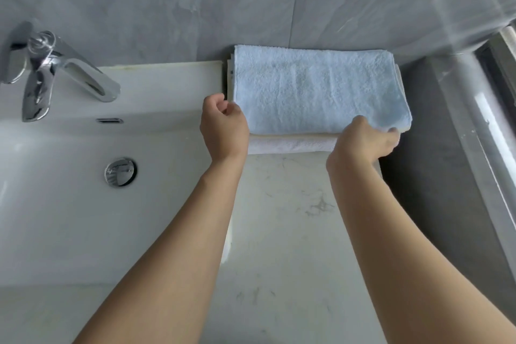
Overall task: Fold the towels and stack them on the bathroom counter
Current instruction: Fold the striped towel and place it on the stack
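Against the far wall, a soft blue towel [315,89] is being squared on the stack; its near-right corner is being pinched by the right hand [365,139]; the left hand [223,128] is being held curled, empty.

I can't see my right hand [365,139] fingertips, tucked under the blue towel [318,89]; lower towels [290,144] mostly covered; tap [55,70] cut off at nine o'clock.
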A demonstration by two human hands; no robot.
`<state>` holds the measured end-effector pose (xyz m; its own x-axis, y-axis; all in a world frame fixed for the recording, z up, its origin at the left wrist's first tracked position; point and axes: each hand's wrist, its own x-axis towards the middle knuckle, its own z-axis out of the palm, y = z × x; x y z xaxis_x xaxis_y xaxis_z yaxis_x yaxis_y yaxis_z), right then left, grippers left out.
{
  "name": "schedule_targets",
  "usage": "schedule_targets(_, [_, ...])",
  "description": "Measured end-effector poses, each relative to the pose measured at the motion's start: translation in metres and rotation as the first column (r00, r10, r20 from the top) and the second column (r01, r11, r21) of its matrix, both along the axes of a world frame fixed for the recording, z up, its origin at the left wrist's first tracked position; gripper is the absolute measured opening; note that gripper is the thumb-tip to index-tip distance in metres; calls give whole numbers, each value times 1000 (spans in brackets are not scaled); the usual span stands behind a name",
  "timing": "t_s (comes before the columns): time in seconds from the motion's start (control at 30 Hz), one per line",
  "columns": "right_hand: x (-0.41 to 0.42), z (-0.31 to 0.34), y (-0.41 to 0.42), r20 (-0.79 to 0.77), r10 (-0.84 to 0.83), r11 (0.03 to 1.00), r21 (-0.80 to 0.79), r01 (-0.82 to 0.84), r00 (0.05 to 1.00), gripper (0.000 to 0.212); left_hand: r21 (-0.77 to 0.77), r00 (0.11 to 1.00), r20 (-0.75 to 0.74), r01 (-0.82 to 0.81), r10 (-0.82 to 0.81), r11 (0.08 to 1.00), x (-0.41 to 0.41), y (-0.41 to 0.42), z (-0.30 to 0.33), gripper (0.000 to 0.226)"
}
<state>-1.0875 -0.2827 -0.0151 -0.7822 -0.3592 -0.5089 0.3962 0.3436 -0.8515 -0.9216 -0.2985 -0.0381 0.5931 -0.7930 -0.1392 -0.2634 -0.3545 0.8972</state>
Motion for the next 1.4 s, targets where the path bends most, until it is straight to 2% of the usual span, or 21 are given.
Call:
schedule_targets(0.17, [74, 1, 51, -111, 300, 946, -97, -311, 948, 53, -73, 1000, -23, 11, -13, 997, 29, 46, 8, 28])
schedule_targets(0.4, [178, 7, 91, -278, 536, 805, -116, -581, 798, 46, -64, 999, -43, -27, 24, 998, 113, 99, 13, 31])
schedule_targets(0.6, [288, 12, 122, -348, 618, 736, -57, -674, 704, 45, -75, 999, -25, -27, 25, 997, 229, 140, 19, 30])
schedule_targets(0.73, [365, 13, 140, -367, 610, 746, -32, -665, 702, 44, -58, 1000, -21, 11, -12, 998, 321, 159, 18, 32])
schedule_targets(0.83, [414, 15, 151, -378, 652, 709, -5, -705, 658, 43, -42, 1000, -12, -19, 18, 999, 377, 168, 21, 32])
schedule_targets(1.0, [473, 18, 153, -471, 723, 589, 39, -807, 505, 43, -57, 999, 5, -36, 36, 998, 441, 182, 30, 32])
schedule_targets(1.13, [529, 19, 145, -546, 749, 470, 38, -882, 376, 40, -77, 995, 93, -39, 47, 996, 496, 197, 37, 36])
schedule_targets(1.2, [562, 15, 142, -531, 776, 434, 59, -899, 340, 41, -51, 985, 168, -33, 41, 998, 532, 201, 33, 38])
schedule_targets(1.3, [609, 4, 136, -516, 815, 361, 99, -927, 263, 41, -12, 978, 185, -100, 100, 995, 591, 194, 25, 37])
schedule_targets(1.37, [640, -4, 125, -496, 827, 364, 113, -924, 265, 40, 20, 981, 158, -118, 113, 993, 628, 182, 15, 37])
schedule_targets(1.4, [657, -6, 118, -460, 833, 399, 112, -910, 309, 40, 37, 984, 143, -111, 105, 993, 645, 174, 9, 37])
